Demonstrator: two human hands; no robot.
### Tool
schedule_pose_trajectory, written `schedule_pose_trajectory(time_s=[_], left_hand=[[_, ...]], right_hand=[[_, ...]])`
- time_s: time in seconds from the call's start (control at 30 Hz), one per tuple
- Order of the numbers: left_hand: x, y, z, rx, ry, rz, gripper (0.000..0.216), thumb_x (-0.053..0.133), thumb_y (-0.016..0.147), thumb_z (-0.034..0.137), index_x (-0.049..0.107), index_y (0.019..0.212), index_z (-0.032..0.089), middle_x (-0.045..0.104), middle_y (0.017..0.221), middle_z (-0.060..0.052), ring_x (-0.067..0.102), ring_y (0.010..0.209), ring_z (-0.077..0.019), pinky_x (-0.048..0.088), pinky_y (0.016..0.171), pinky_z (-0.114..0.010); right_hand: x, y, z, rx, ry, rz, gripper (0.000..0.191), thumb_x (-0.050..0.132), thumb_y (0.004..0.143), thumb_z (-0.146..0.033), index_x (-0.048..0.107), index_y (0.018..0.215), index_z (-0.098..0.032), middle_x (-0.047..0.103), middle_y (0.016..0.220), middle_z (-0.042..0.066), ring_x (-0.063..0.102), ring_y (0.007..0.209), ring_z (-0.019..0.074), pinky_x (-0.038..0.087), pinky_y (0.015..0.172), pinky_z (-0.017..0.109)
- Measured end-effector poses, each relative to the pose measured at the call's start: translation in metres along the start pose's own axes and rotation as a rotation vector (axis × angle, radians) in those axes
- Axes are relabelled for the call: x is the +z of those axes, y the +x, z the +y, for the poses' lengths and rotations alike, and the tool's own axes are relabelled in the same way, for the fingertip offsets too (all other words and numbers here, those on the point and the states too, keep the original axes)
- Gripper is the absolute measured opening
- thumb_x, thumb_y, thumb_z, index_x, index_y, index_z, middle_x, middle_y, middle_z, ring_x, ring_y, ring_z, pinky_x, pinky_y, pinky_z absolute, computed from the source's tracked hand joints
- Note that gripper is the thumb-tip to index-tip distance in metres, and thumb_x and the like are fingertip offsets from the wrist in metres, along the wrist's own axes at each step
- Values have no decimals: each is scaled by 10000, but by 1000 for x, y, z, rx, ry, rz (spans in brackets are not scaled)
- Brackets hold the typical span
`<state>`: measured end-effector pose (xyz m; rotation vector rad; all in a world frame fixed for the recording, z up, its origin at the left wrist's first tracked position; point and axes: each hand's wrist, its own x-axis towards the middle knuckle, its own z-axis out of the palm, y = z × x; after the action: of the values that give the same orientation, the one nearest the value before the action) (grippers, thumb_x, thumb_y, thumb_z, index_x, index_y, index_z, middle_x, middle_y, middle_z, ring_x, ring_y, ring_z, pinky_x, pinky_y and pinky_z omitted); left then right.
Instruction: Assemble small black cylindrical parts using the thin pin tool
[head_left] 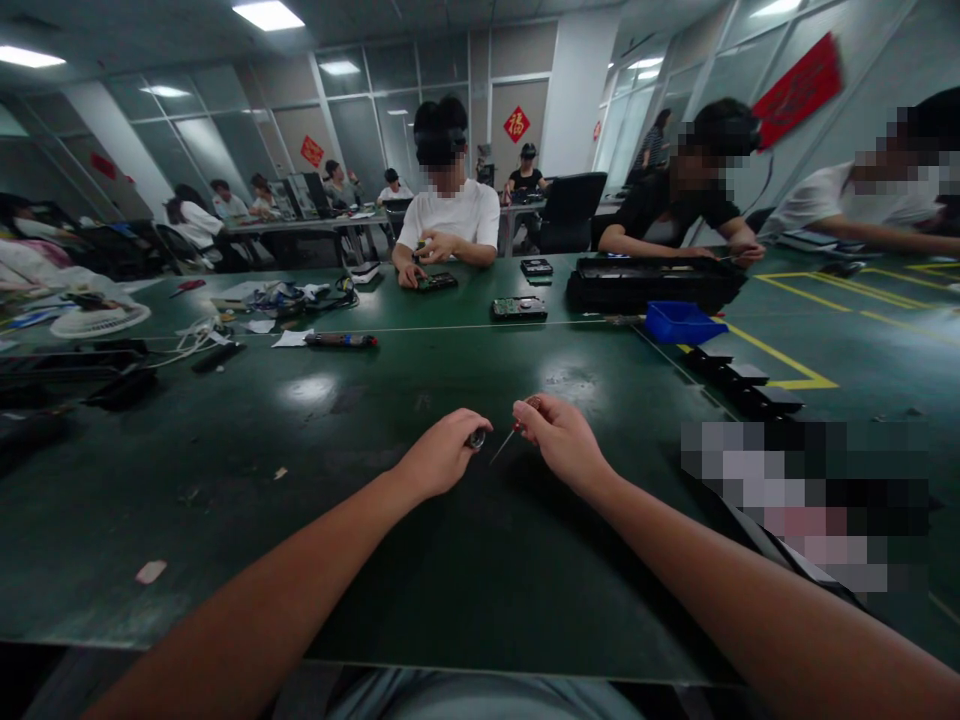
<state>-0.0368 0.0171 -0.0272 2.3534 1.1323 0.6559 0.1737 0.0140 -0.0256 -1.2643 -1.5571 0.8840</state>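
Note:
My left hand (442, 448) is closed around a small round, dark metallic part (477, 438); its exact kind is too small to tell. Facing it, my right hand (559, 432) pinches a thin screwdriver (507, 442) with a reddish handle mostly hidden by the fingers. The slim shaft slants down to the left, its tip just short of the round part and apart from it. Both hands are held over the green table mat (420, 600).
Across the table a person in a white shirt handles a circuit board (436, 283). Hard drives (519, 308), a blue bin (681, 322), a long black casing (652, 282) and a dark electric screwdriver (341, 340) lie beyond my hands. Cables (300, 298) clutter the left.

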Motion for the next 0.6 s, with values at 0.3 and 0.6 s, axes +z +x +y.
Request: schedule_pose_trajectory(time_s=[0.3,0.6], left_hand=[[-5,5,-22,-74,40,221,295,663,882,167,657,1175,199,673,1188,-115,600,1139,-294,439,1034,-502],[-4,5,-19,-103,50,189,330,683,893,228,635,1219,213,690,1201,-95,608,1115,-296,364,1076,-550]], right_hand=[[0,-1,-4,-51,335,137,235,607,871,-426,666,959,-216,674,805,33,635,750,188,523,765,375],[0,-5,-7,-57,263,60,241,622,873,-432,665,982,-221,721,866,57,684,818,214,545,810,408]])
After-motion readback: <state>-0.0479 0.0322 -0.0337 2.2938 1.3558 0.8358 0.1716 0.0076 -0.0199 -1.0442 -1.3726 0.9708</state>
